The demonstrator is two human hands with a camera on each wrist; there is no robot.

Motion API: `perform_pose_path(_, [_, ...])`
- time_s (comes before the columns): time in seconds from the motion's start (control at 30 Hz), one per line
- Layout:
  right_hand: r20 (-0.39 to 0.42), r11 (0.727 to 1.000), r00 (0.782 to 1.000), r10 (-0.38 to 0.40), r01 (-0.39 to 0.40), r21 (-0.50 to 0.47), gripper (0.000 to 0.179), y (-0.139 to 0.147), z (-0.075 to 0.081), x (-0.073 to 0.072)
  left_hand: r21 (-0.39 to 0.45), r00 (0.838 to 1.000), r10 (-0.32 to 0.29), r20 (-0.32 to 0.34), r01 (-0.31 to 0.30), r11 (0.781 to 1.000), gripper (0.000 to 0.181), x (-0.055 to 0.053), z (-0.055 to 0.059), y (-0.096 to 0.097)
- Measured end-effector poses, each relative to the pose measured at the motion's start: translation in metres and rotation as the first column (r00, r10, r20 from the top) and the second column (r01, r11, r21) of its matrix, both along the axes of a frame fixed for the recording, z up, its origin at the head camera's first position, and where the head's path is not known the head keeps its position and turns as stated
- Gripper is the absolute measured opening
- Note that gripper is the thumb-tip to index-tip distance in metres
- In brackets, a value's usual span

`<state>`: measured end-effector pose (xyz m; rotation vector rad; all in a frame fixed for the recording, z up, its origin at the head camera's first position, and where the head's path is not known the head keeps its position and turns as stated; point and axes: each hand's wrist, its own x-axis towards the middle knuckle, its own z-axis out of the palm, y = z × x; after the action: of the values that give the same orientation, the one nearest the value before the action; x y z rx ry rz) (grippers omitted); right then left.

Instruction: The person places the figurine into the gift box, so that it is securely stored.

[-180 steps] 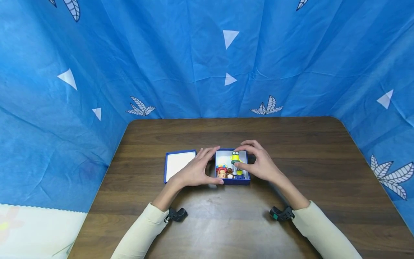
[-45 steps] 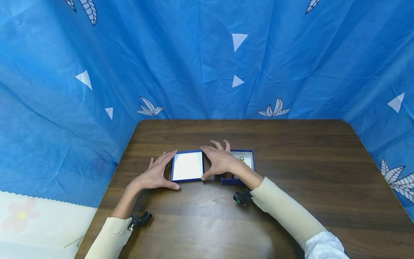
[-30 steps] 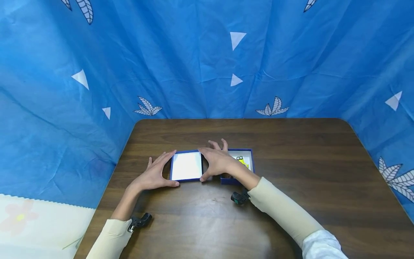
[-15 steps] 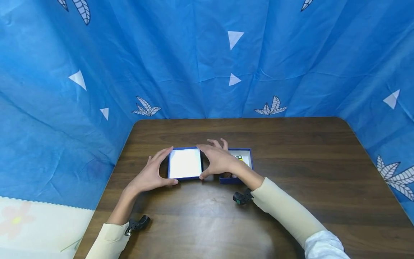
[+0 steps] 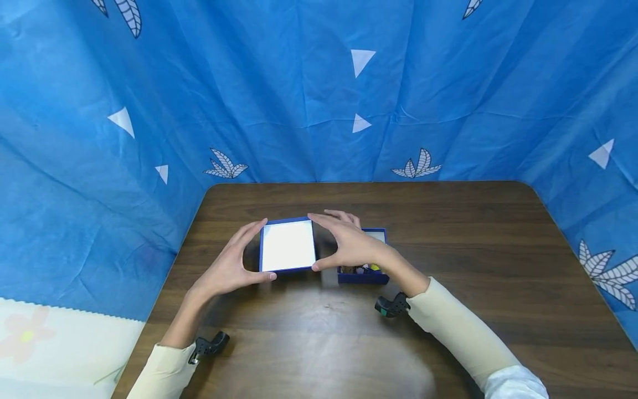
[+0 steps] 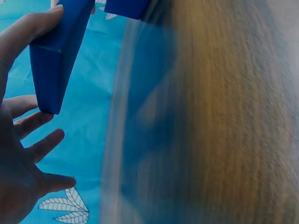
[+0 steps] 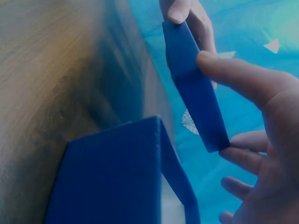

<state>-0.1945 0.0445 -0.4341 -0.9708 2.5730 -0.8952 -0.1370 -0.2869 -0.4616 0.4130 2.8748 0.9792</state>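
Observation:
A square blue box lid [image 5: 288, 245] with a white inside hangs above the table, its white side facing up. My left hand [image 5: 230, 266] grips its left edge, thumb at the near corner and fingers at the far one. Opposite, my right hand [image 5: 347, 244] pinches the right edge in the same way. In both wrist views the lid's blue side wall [image 7: 196, 93] shows off the tabletop. The blue box [image 5: 363, 279] stands just right of the lid, partly covered by my right hand and wrist. Small toy figures [image 5: 375, 267] inside it are mostly hidden.
The brown wooden table [image 5: 319, 338] carries the box. A blue patterned cloth [image 5: 279, 100] rises behind the table and along its sides. A white flowered cloth [image 5: 65, 349] lies at the lower left. Each wrist wears a black camera [image 5: 211, 343].
Earlier my right hand held a yellow toy figure over the box. Both hands then took the lid's edges, and in the last half second the lid has risen off the table.

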Motion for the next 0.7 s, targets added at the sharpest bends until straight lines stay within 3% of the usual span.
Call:
perform_pose_path(0.4, [0.018,0.990,1.000,0.000,0.002,-0.138,0.110,0.022,0.010,0.005,0.059,0.996,-0.017,-0.091,0.022,0.998,0.121,0.004,0.017,0.012])
perform_pose_path(0.7, [0.013,0.988,1.000,-0.008,0.010,-0.152,0.111,0.035,0.012,0.005,0.062,0.993,-0.028,-0.113,0.036,0.997,0.121,0.003,0.024,0.025])
